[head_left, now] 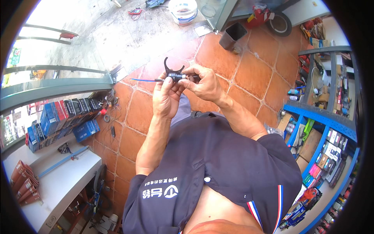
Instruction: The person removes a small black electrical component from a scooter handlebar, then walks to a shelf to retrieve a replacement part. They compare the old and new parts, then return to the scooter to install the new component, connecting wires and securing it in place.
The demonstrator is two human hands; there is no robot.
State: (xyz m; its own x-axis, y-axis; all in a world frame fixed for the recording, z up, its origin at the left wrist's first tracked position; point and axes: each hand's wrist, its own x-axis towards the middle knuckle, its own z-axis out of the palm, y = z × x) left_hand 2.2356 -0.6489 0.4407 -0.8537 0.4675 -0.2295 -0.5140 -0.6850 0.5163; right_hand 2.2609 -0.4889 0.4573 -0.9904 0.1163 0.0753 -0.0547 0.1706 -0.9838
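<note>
In front of my body, both hands hold a small black cylindrical part with a curved, two-pronged bracket (173, 73); its exact kind is not clear. My left hand (165, 100) pinches it from below with thumb and fingers. My right hand (206, 84) closes round its right end, where a pale band shows beside the fingertips. Blue and red wires (145, 80) with a dark sleeve stick out to the left past my left fingers. My right fingers partly hide the right end.
A white bucket (183, 11) and a black bin (233, 35) stand ahead on the floor. At left are stacked boxes (58, 115) and a white counter (74, 165). Blue shelving (321, 121) full of packages runs along the right. Glass doors (50, 87) stand at the left.
</note>
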